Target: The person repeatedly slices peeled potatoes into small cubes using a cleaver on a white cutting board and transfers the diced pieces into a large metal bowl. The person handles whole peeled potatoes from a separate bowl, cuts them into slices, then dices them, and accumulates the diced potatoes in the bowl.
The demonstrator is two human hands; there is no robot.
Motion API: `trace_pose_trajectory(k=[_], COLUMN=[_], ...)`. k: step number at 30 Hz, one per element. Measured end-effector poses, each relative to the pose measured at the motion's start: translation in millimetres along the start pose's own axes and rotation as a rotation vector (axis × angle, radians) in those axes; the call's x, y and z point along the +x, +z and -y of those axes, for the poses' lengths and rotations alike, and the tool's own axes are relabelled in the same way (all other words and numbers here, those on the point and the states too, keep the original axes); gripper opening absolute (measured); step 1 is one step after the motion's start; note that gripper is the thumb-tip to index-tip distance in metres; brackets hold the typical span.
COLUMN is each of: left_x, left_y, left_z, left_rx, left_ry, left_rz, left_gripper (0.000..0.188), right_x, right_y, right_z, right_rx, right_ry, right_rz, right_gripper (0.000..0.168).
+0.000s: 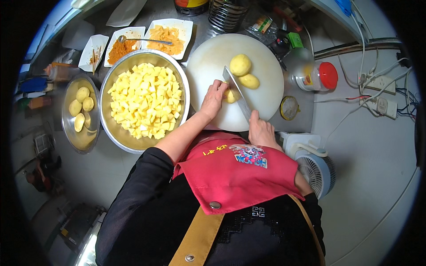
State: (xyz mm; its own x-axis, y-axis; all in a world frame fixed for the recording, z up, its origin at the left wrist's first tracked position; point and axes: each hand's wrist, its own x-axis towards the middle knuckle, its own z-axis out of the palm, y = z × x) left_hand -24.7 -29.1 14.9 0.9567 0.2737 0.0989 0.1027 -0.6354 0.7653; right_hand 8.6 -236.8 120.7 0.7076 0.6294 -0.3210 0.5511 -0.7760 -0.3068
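On a round white cutting board [206, 50], my left hand [213, 99] holds a peeled potato [231, 95] by its left side. My right hand [262, 129] grips the handle of a cleaver [240, 94], whose blade stands at the potato's right side. How deep the edge is in the potato cannot be made out. Two more peeled potatoes lie behind the blade: a rounder one [240, 65] and a longer one [249, 81]. Left of the board, a large steel bowl [104, 99] holds many potato cubes [146, 99].
A steel basin [71, 136] with several peeled potatoes stands at the far left. White dishes with orange powder [121, 51] and pale yellow slices [169, 36] sit behind the bowl. A red-lidded jar [327, 75] lies right of the board, near power strips [379, 83]. A fan [314, 173] stands lower right.
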Motion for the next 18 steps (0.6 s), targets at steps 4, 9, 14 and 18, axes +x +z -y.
trace_pose_trajectory(k=[4,9,14,18], left_x=[-2.6,-3.4,-5.5,-6.4], left_y=[2.5,5.1,4.6,8.1], left_z=[0.2,4.3,3.1,5.5], left_rx=[-0.004,-0.023,-0.025,-0.021], left_ry=[-0.006,-0.002,0.012,0.009], left_rz=[-0.011,-0.052,-0.114,-0.134], left_gripper=[0.037,0.034,0.032,0.03], right_x=[20.9,34.3,7.3,0.0], right_y=[29.7,28.5,3.0,-17.3], right_z=[-14.5,-22.2,-2.4,16.6], right_rx=[0.08,0.164,0.084,0.072], right_ry=[-0.017,-0.043,-0.118,-0.056], right_rz=[-0.027,-0.106,-0.168,-0.028], right_gripper=[0.02,0.018,0.014,0.014])
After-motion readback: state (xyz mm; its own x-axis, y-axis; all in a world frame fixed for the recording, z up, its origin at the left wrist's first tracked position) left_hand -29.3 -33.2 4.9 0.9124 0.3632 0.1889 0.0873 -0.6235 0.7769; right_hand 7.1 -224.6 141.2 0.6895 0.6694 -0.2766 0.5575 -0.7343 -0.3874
